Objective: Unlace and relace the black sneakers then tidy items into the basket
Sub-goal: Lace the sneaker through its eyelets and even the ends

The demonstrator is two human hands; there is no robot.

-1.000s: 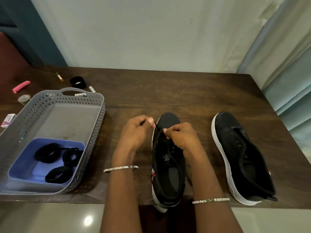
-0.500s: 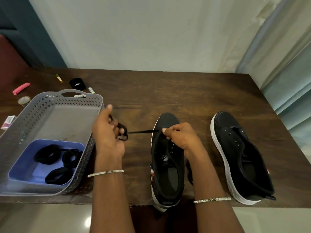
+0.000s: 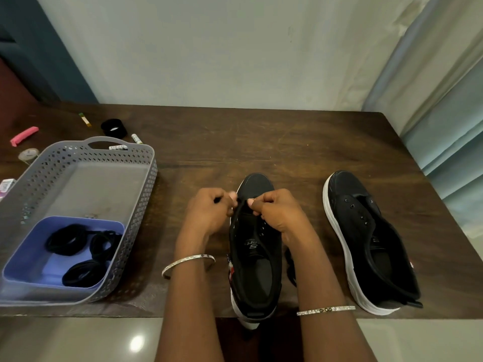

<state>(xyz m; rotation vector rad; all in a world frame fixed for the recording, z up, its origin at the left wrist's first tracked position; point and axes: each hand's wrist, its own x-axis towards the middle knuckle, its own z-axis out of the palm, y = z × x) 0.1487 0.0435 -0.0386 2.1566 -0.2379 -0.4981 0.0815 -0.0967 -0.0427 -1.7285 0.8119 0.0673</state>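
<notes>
At the near edge of the dark wooden table (image 3: 287, 147), both hands meet over the toe end of the middle sneaker (image 3: 257, 273), a black shoe with a white sole whose heel hangs slightly past the table edge. The left hand (image 3: 209, 215) sits just left of the shoe's front, fingers curled, with a short bit of black lace (image 3: 217, 200) showing between them. The right hand (image 3: 278, 215) rests on the shoe's right eyelet row, its thumb and forefinger pinched together at the foremost eyelets, where the lace seems to enter; the exact contact is hidden by the fingers. The two sets of fingertips nearly touch. Each wrist wears a thin silver bangle (image 3: 188, 263). A dark strand lies on the table just right of this shoe, partly hidden by the right forearm.

To the right, well apart, the second sneaker (image 3: 366, 231) stands with bare eyelets and an open tongue. To the left sits the grey perforated basket (image 3: 147, 189), and in its near end is a blue tray (image 3: 23, 265) holding coiled black laces (image 3: 65, 239). Beyond the basket, on the far left of the table, lie a pink clip (image 3: 24, 135), a black round cap (image 3: 113, 128) and a few small tubes.
</notes>
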